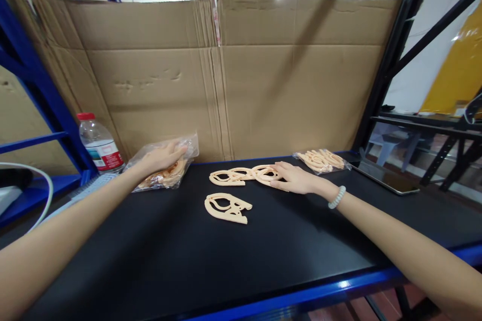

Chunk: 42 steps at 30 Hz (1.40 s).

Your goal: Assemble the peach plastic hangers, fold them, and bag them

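Several flat, peach-coloured openwork pieces [246,176] in an overlapping row, with the right grip [297,179] over the row's right end, fingers stretched out and apart. Under the left grip [161,156], a clear bag [172,175] of similar pieces, fingers laid across the film; cannot tell whether pinched on it or only resting. To the left of the right grip and nearer the wearer, a loose piece [227,217], flat on the black surface [169,251]. Just beyond the right grip, farther right, a second bag [322,160]. Probably light and fairly stiff, like thin moulded plastic; likely to slide easily when nudged, and perhaps to crack if bent at the slim inner loops. Best taken by the broad outer curve, between thumb and fingertips. For either bag, expect slack, slippery film; take hold through to the contents.
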Available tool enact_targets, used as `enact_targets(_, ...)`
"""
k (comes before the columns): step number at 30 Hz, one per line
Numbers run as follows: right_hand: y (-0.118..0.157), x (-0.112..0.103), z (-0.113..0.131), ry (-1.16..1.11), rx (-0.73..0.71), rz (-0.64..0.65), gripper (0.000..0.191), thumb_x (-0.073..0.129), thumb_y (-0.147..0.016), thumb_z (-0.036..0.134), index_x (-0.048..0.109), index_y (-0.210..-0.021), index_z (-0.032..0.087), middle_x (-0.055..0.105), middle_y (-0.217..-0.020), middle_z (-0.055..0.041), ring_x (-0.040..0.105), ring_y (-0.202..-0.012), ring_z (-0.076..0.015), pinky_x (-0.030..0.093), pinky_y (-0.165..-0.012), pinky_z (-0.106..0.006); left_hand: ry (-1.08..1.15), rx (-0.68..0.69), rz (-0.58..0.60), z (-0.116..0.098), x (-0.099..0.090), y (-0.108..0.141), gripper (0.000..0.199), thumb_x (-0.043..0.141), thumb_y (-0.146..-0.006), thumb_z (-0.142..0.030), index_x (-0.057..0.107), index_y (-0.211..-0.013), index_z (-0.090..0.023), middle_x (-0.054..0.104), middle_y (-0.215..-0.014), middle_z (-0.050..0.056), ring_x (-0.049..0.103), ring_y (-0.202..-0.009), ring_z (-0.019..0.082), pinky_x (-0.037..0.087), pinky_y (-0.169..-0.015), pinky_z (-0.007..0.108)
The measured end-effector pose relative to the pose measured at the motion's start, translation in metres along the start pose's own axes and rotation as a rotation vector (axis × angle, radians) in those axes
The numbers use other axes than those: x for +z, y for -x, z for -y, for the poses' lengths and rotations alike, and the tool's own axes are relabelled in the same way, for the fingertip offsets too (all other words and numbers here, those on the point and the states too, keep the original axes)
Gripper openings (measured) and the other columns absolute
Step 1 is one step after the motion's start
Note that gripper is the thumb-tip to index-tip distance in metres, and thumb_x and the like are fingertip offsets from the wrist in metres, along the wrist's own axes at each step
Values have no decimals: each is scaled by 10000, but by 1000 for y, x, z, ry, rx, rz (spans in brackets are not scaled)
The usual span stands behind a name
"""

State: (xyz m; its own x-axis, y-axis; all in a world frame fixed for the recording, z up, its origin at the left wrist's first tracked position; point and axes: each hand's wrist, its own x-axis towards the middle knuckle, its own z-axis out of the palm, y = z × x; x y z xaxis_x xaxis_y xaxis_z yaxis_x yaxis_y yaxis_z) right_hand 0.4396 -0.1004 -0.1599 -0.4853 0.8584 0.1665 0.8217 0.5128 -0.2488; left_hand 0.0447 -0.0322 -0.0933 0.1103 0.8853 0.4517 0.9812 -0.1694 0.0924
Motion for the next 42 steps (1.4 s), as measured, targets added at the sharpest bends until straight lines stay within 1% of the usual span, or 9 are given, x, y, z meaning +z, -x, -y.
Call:
enact_targets(5, 4, -8, 4, -3, 114, 166, 863, 395, -811, 713, 238, -1476, 186, 291, -1500, -153, 197, -1394, -354, 208, -1098, -502, -13, -116, -233, -30, -7, 20, 658, 275, -925, -494, 312, -1398, -39, 238, -1510, 230, 177, -1389, 385, 148, -1068, 601)
enact_targets(7, 5, -9, 8, 11, 153, 223, 926, 373, -804, 730, 172, -1491, 142, 182, -1539, -168, 96, -1418, -357, 168, -1112, -521, 48, 144, -418, -57, -13, 43, 568, 315, -923, -462, 363, -1385, -134, 289, -1510, 147, 190, -1406, 299, 131, -1121, 520)
enact_targets(10, 6, -6, 16, 12, 167, 292, 925, 315, -827, 721, 106, -1498, 120, 78, -1560, -150, 32, -1424, -350, 143, -1119, -535, 151, 673, -48, -93, -10, 84, 554, 376, -912, -483, 342, -1407, -236, 395, -1470, 70, 307, -1371, 244, 224, -1122, 448)
enact_targets(12, 5, 0, 20, 28, 165, 311, 858, 286, -857, 686, 95, -1501, 151, 58, -1564, -137, 23, -1423, -353, 145, -1105, -568, 127, 783, 265, -108, 4, 105, 714, 411, -870, -581, 233, -1465, -229, 278, -1528, 89, 237, -1400, 284, 197, -1126, 481)
enact_targets(17, -11, 24, 20, 60, 184, 200, 683, 251, -927, 552, 91, -1500, 216, 31, -1565, -143, 35, -1416, -383, 150, -1047, -659, 140, 544, 397, -113, 59, 98, 747, 253, -889, -642, 101, -1495, -232, 95, -1564, 103, 34, -1428, 341, 80, -1081, 630)
enact_targets(23, -51, 37, 7, 47, 129, 76, 547, 273, -954, 483, 194, -1470, 322, 131, -1560, -111, 84, -1416, -366, 166, -1027, -673, 196, 440, 260, -114, 92, 40, 783, 325, -857, -663, 197, -1471, -195, 207, -1540, 157, 126, -1414, 368, 90, -1067, 646)
enact_targets(31, -62, 34, 9, 71, 108, -186, 584, 473, -894, 444, 316, -1416, 237, 284, -1487, -155, 149, -1406, -317, 186, -1065, -576, 202, 406, 20, -108, 82, 27, 601, 509, -819, -570, 442, -1241, -147, 484, -1291, 163, 406, -1251, 301, 331, -1024, 462)
enact_targets(35, -28, 35, 21, 42, -5, -272, 423, 496, -886, 359, 465, -1280, 207, 425, -1385, -127, 293, -1343, -264, 256, -1061, -487, 189, 420, 49, -92, 74, 48, 322, 466, -873, -410, 544, -1075, -172, 523, -1210, 139, 479, -1166, 302, 387, -959, 474)
enact_targets(42, 3, 41, 39, -199, -26, -325, 251, 512, -869, 270, 564, -1102, 194, 600, -1136, -92, 527, -1076, -224, 417, -927, -411, 242, 437, 150, -92, 65, 85, 216, 463, -883, -331, 536, -1046, -209, 568, -1169, 96, 500, -1137, 270, 435, -917, 440)
